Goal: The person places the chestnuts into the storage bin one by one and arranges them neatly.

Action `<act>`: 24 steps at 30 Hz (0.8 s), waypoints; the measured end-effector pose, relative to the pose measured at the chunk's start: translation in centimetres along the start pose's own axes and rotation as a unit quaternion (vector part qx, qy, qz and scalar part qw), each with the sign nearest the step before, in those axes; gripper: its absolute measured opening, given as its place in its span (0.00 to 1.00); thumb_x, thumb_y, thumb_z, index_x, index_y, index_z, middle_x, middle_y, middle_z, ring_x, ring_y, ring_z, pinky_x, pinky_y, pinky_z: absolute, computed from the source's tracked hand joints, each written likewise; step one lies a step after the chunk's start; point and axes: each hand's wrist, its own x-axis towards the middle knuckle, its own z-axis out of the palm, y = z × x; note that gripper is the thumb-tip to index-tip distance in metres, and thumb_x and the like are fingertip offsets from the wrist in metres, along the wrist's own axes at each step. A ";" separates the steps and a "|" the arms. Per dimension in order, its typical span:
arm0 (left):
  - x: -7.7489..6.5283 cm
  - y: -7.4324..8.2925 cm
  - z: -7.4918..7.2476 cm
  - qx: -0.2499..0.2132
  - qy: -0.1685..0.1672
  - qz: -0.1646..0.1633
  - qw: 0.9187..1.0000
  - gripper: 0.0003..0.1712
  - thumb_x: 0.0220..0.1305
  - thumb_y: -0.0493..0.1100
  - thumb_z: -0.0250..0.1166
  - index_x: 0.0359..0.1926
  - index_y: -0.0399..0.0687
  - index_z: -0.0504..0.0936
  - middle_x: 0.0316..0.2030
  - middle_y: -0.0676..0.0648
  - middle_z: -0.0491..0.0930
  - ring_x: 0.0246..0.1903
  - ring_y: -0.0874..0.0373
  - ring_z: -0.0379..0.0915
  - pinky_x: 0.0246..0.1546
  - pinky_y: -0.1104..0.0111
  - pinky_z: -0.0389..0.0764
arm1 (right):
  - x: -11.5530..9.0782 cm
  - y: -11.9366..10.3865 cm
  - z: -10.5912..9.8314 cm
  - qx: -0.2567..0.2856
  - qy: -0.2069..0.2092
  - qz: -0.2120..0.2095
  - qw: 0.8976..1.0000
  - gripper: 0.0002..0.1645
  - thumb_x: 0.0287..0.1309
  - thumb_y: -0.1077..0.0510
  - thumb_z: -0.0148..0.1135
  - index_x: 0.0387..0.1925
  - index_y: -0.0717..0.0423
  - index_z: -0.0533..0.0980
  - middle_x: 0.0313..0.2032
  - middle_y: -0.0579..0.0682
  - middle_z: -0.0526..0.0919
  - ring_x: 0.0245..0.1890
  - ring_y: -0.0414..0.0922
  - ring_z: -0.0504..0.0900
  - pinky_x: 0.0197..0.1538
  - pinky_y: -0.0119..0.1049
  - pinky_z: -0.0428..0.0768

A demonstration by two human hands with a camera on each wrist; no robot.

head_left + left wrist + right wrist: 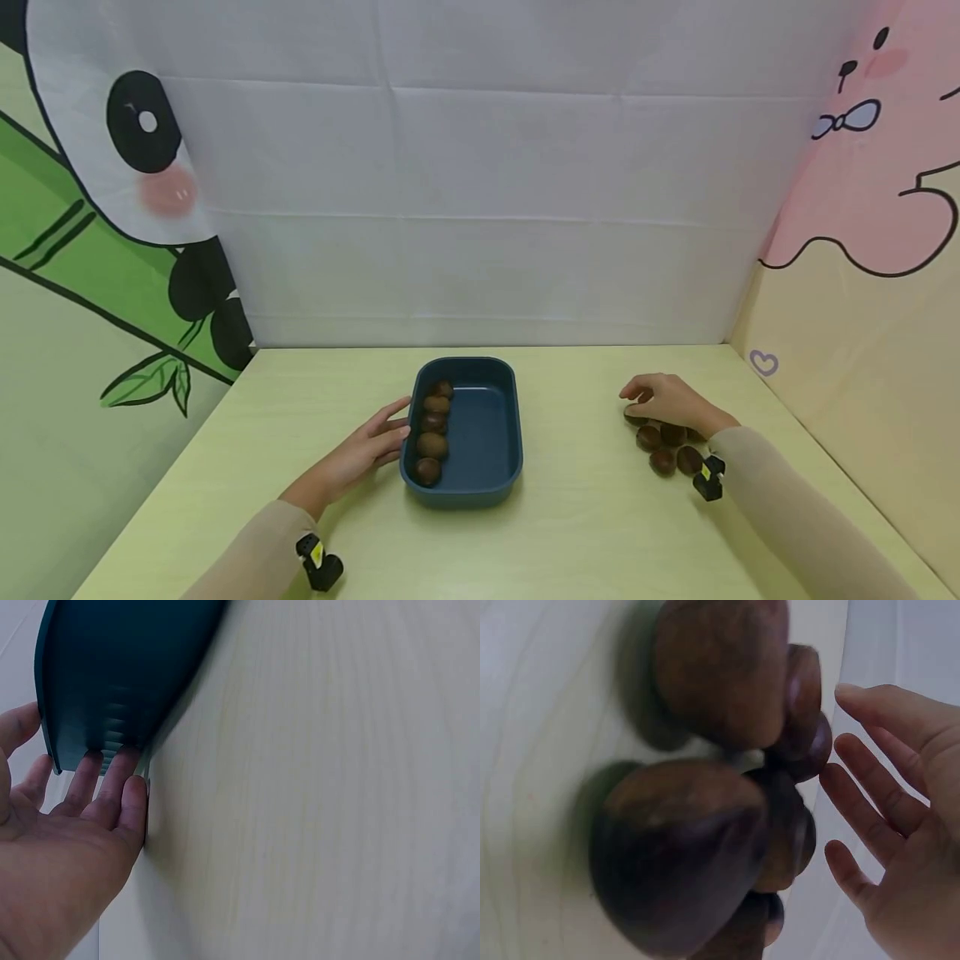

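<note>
A dark blue rectangular box (483, 492) stands mid-table with a row of several chestnuts (432, 446) along its inner left side. My left hand (363, 454) rests against the box's left wall, fingers extended; the left wrist view shows the fingertips (124, 757) right at the wall's underside. At the right, my right hand (671, 400) is over a loose group of brown chestnuts (663, 462), its thumb and fingers parted around the far-left chestnut (634, 415). In the right wrist view the fingers (862, 787) are spread and loosely bent, with nothing between them, just beyond the chestnuts (682, 855).
The pale yellow table (570, 533) runs back to a white cloth wall (487, 208). Printed panels with cartoon figures stand at the left and right sides. Small black devices (321, 567) are strapped at both wrists.
</note>
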 end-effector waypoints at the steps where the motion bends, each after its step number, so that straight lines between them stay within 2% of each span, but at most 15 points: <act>1: 0.0 0.0 0.0 -0.001 0.001 -0.002 1.000 0.41 0.76 0.53 0.57 0.80 0.59 0.47 0.75 0.35 0.52 0.70 0.42 0.59 0.69 0.53 0.62 | -0.1 0.3 0.0 0.001 0.001 0.009 1.000 0.15 0.63 0.58 0.68 0.50 0.59 0.81 0.42 0.51 0.85 0.43 0.48 0.81 0.50 0.49 0.78; 3: 0.0 0.0 0.0 0.000 -0.001 0.000 1.000 0.41 0.76 0.53 0.57 0.80 0.58 0.47 0.75 0.34 0.51 0.70 0.42 0.59 0.70 0.52 0.62 | -0.2 0.8 0.0 -0.001 0.000 0.019 1.000 0.16 0.62 0.57 0.69 0.50 0.58 0.81 0.41 0.49 0.84 0.43 0.47 0.80 0.51 0.49 0.76; 11: 0.0 0.0 0.0 0.001 -0.003 0.000 1.000 0.41 0.76 0.53 0.56 0.80 0.59 0.46 0.75 0.35 0.51 0.70 0.42 0.59 0.69 0.53 0.63 | -0.2 1.4 0.1 -0.009 -0.020 0.013 1.000 0.16 0.59 0.57 0.72 0.49 0.57 0.81 0.41 0.49 0.84 0.44 0.48 0.80 0.53 0.53 0.76; 24: -0.1 0.1 0.1 0.001 -0.002 -0.002 1.000 0.40 0.76 0.53 0.56 0.80 0.59 0.47 0.75 0.35 0.51 0.70 0.42 0.60 0.70 0.52 0.62 | 0.6 0.7 0.6 -0.024 -0.018 0.012 0.999 0.16 0.60 0.57 0.71 0.50 0.56 0.83 0.46 0.48 0.85 0.50 0.52 0.79 0.57 0.55 0.75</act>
